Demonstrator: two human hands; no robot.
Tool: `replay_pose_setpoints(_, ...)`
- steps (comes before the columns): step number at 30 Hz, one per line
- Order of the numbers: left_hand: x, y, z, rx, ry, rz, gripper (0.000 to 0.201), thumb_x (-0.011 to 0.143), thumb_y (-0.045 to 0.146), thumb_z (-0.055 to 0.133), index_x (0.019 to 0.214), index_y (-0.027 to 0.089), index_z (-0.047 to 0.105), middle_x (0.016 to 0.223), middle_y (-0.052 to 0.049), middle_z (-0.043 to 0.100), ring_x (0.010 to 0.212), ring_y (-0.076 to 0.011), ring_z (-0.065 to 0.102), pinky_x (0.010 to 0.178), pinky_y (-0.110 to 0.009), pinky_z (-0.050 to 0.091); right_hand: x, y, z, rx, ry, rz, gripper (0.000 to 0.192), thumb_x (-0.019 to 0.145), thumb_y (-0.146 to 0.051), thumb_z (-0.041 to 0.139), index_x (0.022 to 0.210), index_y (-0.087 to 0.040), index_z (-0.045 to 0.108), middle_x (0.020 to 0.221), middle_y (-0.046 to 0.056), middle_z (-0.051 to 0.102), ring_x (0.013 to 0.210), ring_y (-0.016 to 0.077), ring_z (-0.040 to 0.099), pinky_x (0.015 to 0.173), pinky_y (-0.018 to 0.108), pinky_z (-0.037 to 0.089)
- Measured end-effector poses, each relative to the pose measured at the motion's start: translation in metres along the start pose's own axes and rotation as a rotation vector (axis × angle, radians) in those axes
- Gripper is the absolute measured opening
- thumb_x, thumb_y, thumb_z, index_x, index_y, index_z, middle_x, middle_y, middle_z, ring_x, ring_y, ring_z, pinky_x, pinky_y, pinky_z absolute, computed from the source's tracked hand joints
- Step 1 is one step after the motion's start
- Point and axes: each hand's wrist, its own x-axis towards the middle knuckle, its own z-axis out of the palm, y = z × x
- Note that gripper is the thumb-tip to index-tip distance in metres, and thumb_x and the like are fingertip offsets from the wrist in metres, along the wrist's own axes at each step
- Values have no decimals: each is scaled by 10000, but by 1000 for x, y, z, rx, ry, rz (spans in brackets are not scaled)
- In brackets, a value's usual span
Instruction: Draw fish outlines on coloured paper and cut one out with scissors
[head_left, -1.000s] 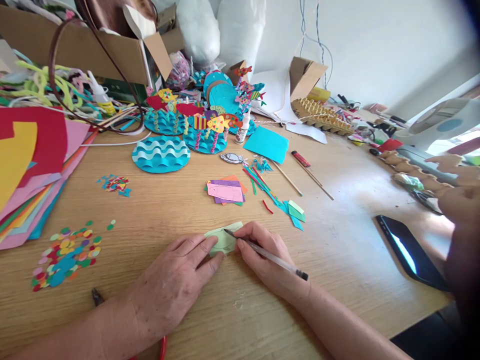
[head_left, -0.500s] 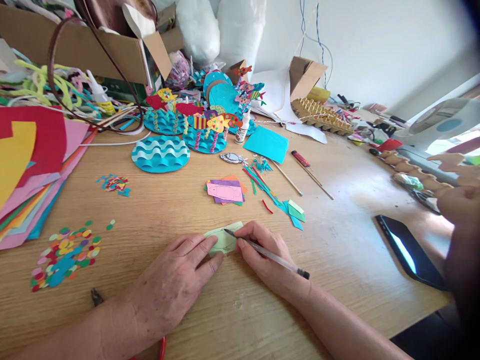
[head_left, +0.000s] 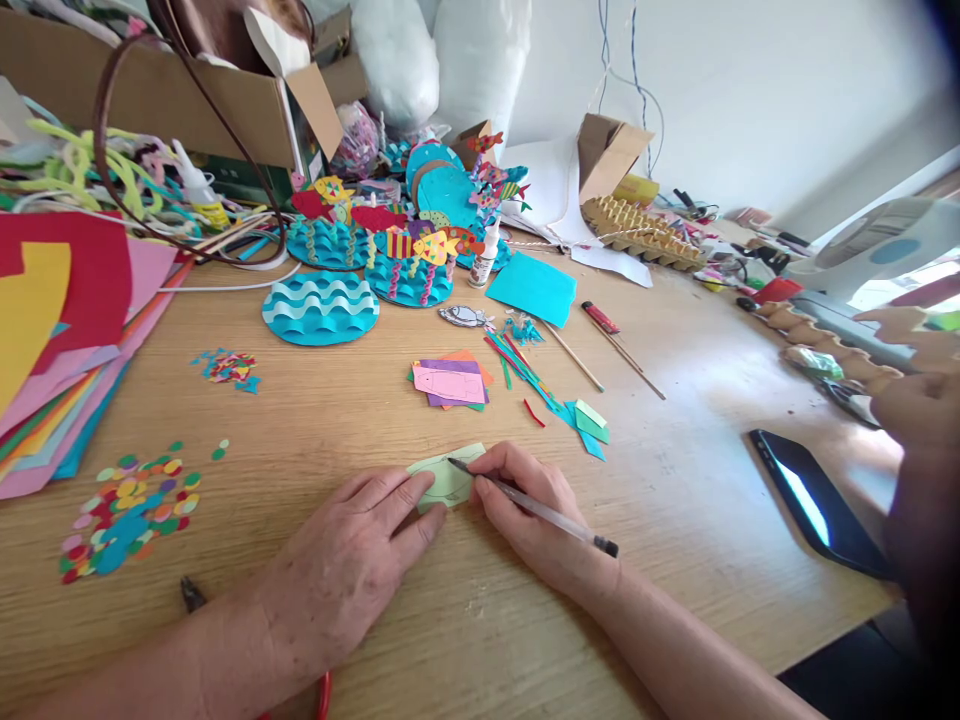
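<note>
Between both hands lies green paper: left hand flat, right hand gripping pen.

Pretty ordinary room: a plain white wall runs behind a long light-wood bench with a visible grain, and a couple of thin blue cords hang down that wall. Bright daylight comes in from the right side and washes out the far end of the bench, leaving a glare on the wood.

One pen, one phone
</note>
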Motion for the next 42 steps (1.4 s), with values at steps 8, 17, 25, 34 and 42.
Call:
replay_pose_setpoints(8, -1, 0, -1, -31, -16, -4, 394, 846, 110, 465, 1233, 169, 512, 1282, -124, 511, 1147, -263, 467, 953, -423, 432, 1, -1, 0, -29, 17, -19, 81, 800, -171, 476, 826, -202, 546, 589, -46, 586, 508, 110, 526, 508, 207, 379)
replay_pose_setpoints(17, 1, 0, -1, -3, -2, -6, 375, 852, 105, 450, 1211, 181, 529, 1259, -107, 538, 1115, -251, 499, 930, -406, 454, -1, 2, 0, -12, 16, 12, 77, 787, -164, 485, 817, -208, 541, 586, -49, 571, 520, 112, 521, 518, 209, 378)
replay_pose_setpoints(25, -2, 1, 1, -14, 0, -13, 379, 861, 107, 443, 1224, 191, 516, 1283, -106, 521, 1141, -253, 481, 947, -417, 441, 0, 2, 0, -15, 30, 7, 66, 798, -171, 483, 808, -211, 535, 573, -56, 544, 514, 110, 506, 510, 207, 366)
replay_pose_setpoints(34, -1, 0, 1, -5, -2, -10, 390, 848, 93, 449, 1220, 186, 519, 1278, -108, 525, 1133, -258, 488, 937, -422, 453, 1, 1, 0, -2, 18, -8, 68, 806, -179, 475, 814, -207, 536, 563, -57, 539, 491, 104, 488, 495, 202, 363)
replay_pose_setpoints(42, -1, 2, 0, -7, -15, -26, 410, 834, 74, 469, 1225, 189, 517, 1281, -101, 518, 1148, -259, 470, 954, -427, 444, 0, 2, 0, 10, 22, 16, 83, 782, -154, 478, 815, -205, 534, 577, -53, 547, 509, 107, 500, 507, 206, 368)
